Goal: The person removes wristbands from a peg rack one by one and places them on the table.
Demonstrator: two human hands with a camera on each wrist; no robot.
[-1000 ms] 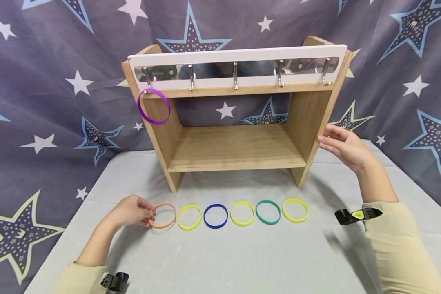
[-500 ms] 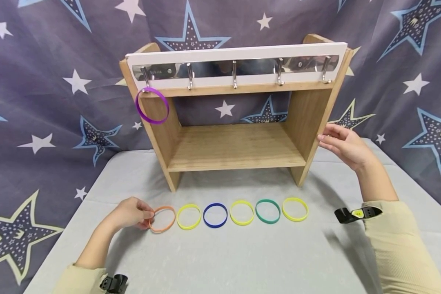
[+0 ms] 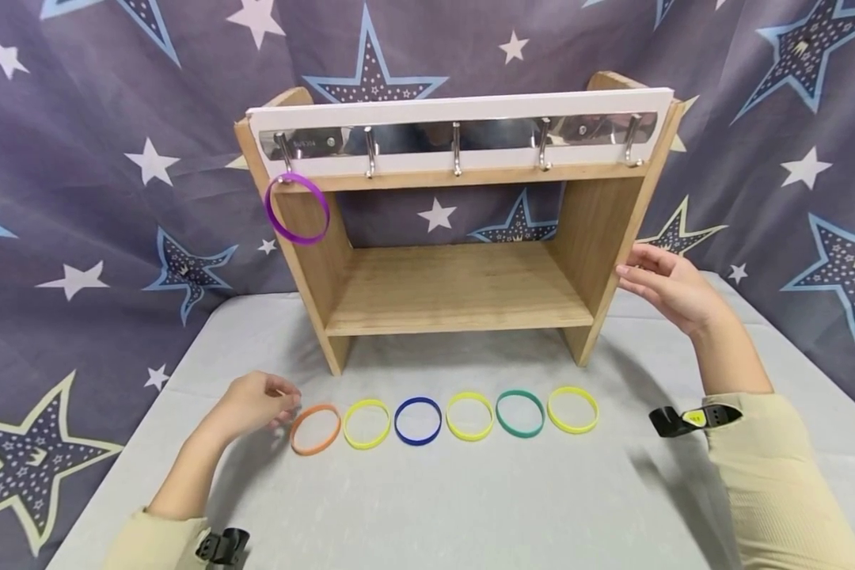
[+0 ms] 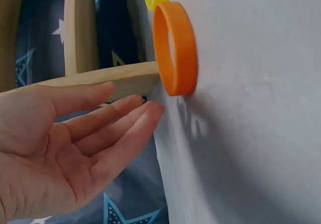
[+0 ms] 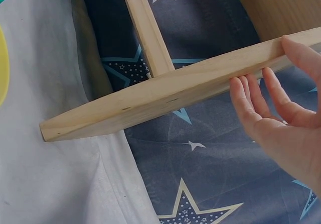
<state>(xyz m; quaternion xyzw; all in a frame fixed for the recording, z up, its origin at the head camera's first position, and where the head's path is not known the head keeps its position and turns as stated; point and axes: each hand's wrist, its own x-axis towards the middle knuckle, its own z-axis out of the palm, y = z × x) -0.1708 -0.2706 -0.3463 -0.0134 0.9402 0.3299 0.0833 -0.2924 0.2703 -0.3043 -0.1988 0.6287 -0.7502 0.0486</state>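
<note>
My left hand [image 3: 255,405] hovers just left of an orange wristband [image 3: 315,430], its fingers apart from the band and holding nothing. In the left wrist view the fingers are loosely extended beside the orange band [image 4: 184,50]. The orange band lies flat on the table at the left end of a row of wristbands. My right hand [image 3: 673,286] touches the right side panel of a wooden shelf [image 3: 463,289]. Its relaxed fingertips rest on the panel's outer face and the thumb on its front edge [image 5: 150,91]. A purple wristband [image 3: 298,209] hangs from the shelf's leftmost hook [image 3: 283,150].
Right of the orange band lie a yellow band [image 3: 367,446], a blue band [image 3: 418,442], another yellow band [image 3: 470,436], a green band [image 3: 520,433] and a third yellow band [image 3: 573,430]. Several metal hooks line the white rail [image 3: 463,103]. A starry curtain [image 3: 114,198] stands behind.
My left hand has let go of the orange wristband and moved slightly up and away. The band has shifted a little nearer the front. My right hand stays at the shelf's side.
</note>
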